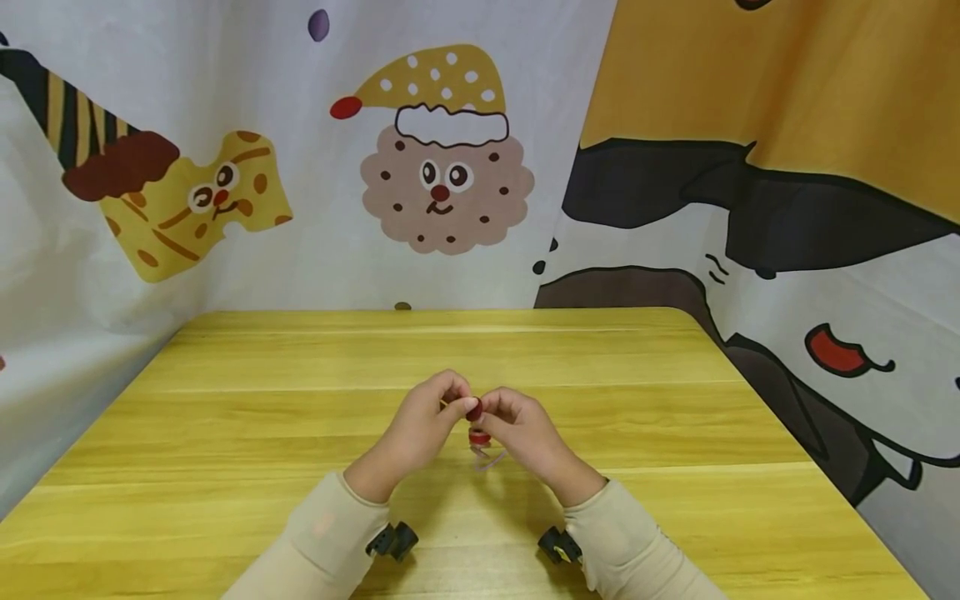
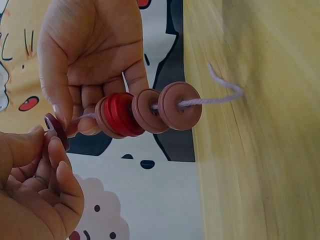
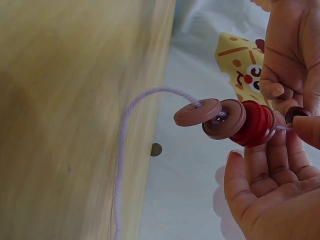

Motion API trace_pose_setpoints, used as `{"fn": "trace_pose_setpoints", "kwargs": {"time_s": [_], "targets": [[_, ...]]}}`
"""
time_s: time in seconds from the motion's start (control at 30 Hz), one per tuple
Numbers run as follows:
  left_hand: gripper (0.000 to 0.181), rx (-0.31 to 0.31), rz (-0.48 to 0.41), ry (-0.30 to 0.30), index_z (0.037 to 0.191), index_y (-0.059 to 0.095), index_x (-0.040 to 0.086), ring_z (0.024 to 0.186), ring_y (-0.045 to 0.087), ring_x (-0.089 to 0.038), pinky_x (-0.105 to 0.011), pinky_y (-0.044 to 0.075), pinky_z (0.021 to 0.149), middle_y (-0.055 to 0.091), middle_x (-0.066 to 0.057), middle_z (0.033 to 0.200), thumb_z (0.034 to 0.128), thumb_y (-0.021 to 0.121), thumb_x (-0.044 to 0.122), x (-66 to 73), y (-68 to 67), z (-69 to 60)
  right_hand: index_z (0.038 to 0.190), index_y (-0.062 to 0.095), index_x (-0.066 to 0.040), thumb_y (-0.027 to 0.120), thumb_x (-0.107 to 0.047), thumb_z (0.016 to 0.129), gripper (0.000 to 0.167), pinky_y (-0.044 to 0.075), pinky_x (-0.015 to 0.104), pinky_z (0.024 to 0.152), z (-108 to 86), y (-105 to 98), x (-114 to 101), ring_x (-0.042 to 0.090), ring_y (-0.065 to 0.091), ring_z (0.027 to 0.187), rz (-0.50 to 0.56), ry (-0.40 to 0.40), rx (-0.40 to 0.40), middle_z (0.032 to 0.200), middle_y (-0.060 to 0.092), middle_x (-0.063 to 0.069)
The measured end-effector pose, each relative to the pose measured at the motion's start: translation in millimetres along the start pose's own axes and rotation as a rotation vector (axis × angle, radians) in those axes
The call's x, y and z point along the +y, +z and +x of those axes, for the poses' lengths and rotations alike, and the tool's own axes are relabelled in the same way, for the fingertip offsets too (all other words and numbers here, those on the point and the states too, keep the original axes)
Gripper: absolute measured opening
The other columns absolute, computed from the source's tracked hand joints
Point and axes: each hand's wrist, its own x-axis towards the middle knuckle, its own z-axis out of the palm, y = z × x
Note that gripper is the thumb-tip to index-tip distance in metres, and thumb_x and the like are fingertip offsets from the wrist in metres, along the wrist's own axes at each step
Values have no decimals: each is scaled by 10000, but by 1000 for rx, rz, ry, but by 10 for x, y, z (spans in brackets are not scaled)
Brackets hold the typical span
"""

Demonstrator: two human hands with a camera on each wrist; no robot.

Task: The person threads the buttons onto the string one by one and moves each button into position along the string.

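Fingertips of both hands meet at a dark red button [image 2: 60,132]. My right hand [image 1: 528,429] pinches that button between thumb and finger. On its other side, my left hand [image 1: 416,425] pinches a short bit of cord where it comes out of the button. The pale purple cord [image 3: 120,160] runs from there through a row of red buttons [image 2: 125,116] and brownish-pink buttons [image 2: 182,116], hanging below the right fingers. Past the last brownish-pink button, the loose tail of the cord bends. Fingers partly hide the dark button.
A yellow wood-grain table [image 1: 247,400] lies beneath both hands. Behind it hangs a cloth [image 1: 315,242] printed with cartoon figures. Each cuff has a small black device near it, one by the left wrist [image 1: 392,542] and one by the right [image 1: 559,546].
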Motion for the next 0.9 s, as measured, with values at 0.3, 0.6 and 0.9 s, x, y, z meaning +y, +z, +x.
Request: {"fn": "trace_pose_setpoints", "kwargs": {"time_s": [0.3,0.6,0.9], "targets": [[74,-5,11,6,900,554,68,768,514,-153,-299,430,686,586,-15,850,970,559,92,12,-8,21,1007,593,55,613,-132,954,196,532,329,775,4,-13,-7,169,629,815,12,9,-5,932,653,133],[76,-11,4,2,904,543,72,747,492,-153,-292,412,657,576,-23,853,978,549,86,19,-24,22,1070,599,24,582,-158,974,207,497,414,892,-10,-25,11,169,637,931,-22,-12,13,1017,664,98],[88,-13,-9,0,889,536,73,726,526,-158,-315,443,664,584,-29,829,976,547,82,39,-28,46,1054,615,-3,567,-123,972,153,453,386,905,1,-25,-21,185,587,995,-66,-51,111,1024,634,93]]}}
